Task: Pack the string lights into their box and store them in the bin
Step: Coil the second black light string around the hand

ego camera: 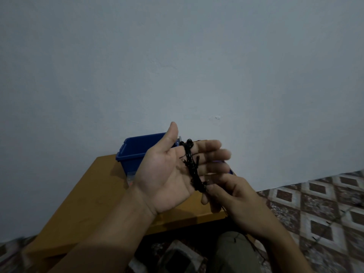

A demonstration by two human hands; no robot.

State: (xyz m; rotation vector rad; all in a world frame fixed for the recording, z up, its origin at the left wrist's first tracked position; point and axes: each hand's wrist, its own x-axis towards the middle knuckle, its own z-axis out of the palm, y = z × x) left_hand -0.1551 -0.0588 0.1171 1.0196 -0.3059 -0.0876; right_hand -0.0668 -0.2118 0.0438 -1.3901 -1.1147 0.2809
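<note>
- my left hand (165, 174) was held palm up over the desk (88, 194), fingers straight and a little spread, serving as a spool.
- the string lights (192, 164) lay as a dark coil wound round those fingers, crossing them near the knuckles.
- my right hand (236, 196) sat just beside the heel of the coil, its fingertips pinched on the black wire at the lower edge of my left palm.
- a thin dark line across the tiled floor (325, 203) looked like the loose tail, though it was too faint to be sure.
- i judged this the coiling step: the lights were not yet in any box, and i could not make out the box in view.
- the blue bin (136, 152) stood open on the desk against the wall, behind my left hand.
- the next move called for carrying the pinched wire round the fingers again with even tension, so the loops stayed neat and did not slip off the fingertips.
</note>
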